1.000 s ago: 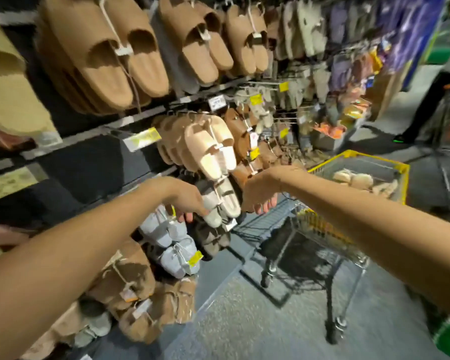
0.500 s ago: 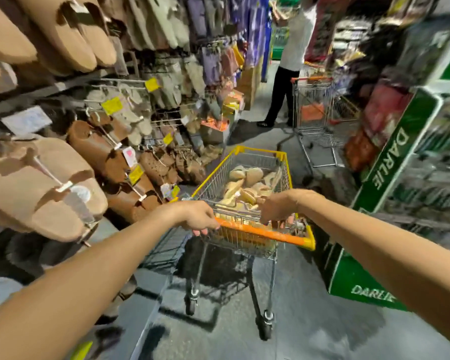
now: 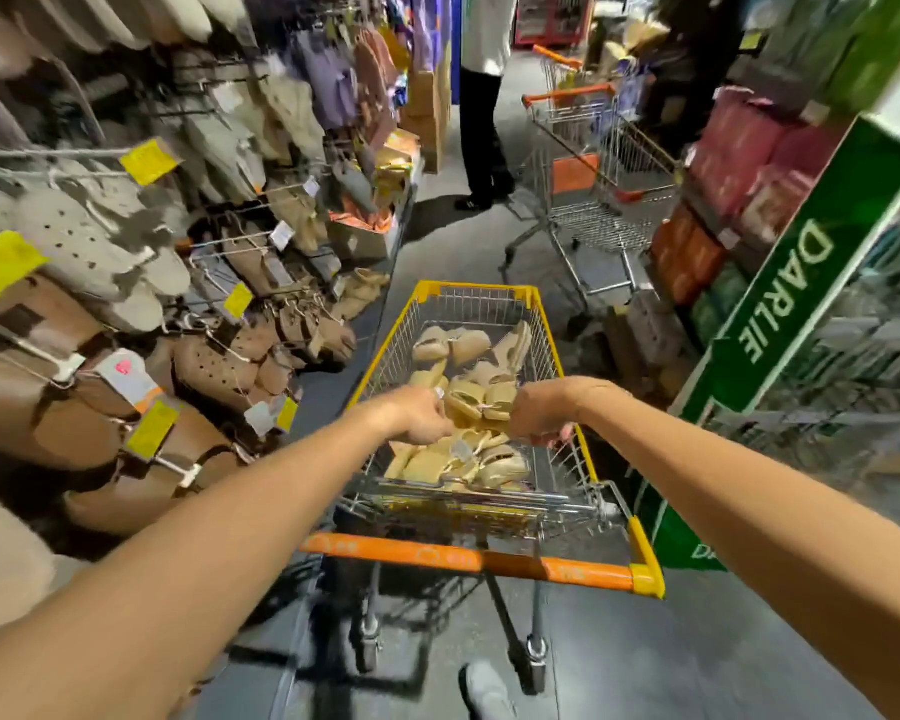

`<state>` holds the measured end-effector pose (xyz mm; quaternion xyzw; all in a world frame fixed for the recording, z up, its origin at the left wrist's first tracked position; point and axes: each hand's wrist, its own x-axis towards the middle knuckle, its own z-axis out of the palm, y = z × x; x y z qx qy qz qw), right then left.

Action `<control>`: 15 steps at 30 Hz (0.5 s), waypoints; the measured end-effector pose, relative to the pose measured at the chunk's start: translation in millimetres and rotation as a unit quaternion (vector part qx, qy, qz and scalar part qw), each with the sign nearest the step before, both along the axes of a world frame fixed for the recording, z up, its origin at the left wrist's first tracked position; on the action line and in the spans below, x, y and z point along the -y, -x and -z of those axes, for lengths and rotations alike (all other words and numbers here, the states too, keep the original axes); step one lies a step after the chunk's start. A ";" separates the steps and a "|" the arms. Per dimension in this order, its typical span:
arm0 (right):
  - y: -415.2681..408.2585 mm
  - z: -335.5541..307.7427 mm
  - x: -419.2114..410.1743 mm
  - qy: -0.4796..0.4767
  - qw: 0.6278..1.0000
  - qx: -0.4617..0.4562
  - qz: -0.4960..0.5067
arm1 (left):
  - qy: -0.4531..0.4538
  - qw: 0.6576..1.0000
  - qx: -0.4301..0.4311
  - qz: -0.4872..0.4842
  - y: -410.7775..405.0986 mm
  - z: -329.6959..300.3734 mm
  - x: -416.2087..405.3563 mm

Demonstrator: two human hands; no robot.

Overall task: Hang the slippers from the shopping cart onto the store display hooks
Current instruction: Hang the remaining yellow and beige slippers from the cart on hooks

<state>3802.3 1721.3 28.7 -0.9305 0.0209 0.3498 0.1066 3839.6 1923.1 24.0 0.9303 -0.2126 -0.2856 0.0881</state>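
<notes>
Shop aisle: slippers (image 3: 261, 356) hung on hooks with price tags (image 3: 149, 161), wire shopping carts (image 3: 494, 561).

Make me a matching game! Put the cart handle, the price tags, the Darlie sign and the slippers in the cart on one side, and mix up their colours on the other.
Things:
1. cart handle
2. price tags
3. Darlie sign
4. slippers in the cart

Colours:
A. green
B. beige
C. orange
D. yellow

Pairs: 1-C, 2-D, 3-A, 4-B
</notes>
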 end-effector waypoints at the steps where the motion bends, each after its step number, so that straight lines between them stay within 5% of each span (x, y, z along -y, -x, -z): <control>1: -15.6 11.7 3.5 0.002 1.000 0.000 -0.008 | -0.004 1.000 0.006 0.004 -9.4 10.5 13.4; 15: -193.8 232.4 45.1 -0.015 0.999 -0.033 -0.019 | -0.040 0.993 -0.081 -0.074 -155.2 196.1 114.2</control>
